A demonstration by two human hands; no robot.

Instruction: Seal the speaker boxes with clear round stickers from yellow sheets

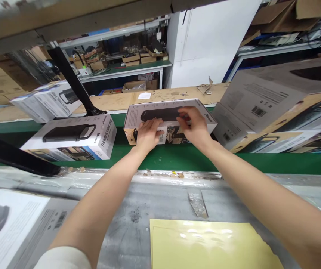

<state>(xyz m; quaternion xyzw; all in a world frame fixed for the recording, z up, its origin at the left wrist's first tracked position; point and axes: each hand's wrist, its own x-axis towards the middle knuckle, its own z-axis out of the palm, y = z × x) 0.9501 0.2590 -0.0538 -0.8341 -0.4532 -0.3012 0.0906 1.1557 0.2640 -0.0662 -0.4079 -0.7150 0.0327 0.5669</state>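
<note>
A printed speaker carton [166, 112] lies on the green conveyor belt in front of me, with a dark speaker pictured on its upper face. My left hand [148, 135] rests across its near upper edge, fingers laid flat, thumb by a white label [162, 136] on the front side. Over the right part of the upper face, my right hand [195, 125] is closed, its fingertips curled together. Anything between those fingertips is too small to make out.
Another carton [76, 136] lies on the belt at left, near a black post [70, 82]. Larger stacked cartons [261, 97] stand close at right. Yellow sheets [210, 246] lie on the grey table [126, 224]. A further box [37, 224] is at lower left.
</note>
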